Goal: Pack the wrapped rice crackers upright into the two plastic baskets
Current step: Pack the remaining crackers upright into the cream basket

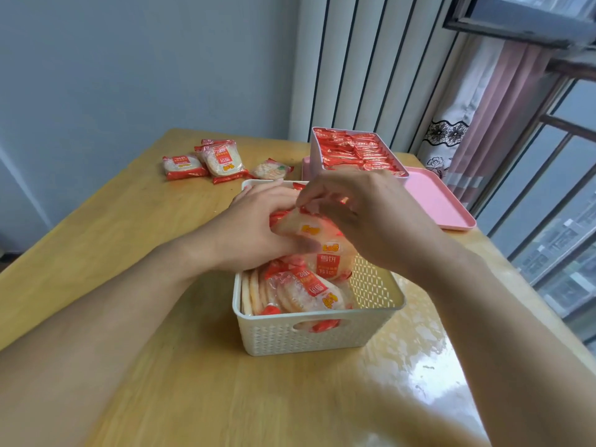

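At the centre of the frame both hands met over the cream basket (317, 330). The left hand (254, 230) had its fingers curled round a wrapped rice cracker (317, 250) from the left, while the right hand (361, 214) pinched the packet's top edge between thumb and fingertips — the packet stood tilted above the basket's far half. Nearer the camera, more packets (290, 293) stood on edge along the basket's left side. Toward the upper right, a pink basket (314, 156) sat packed full on a pink tray (435, 201). Four loose packets (213, 159) lay flat on the wooden table (129, 221) at upper left — well apart from both baskets.
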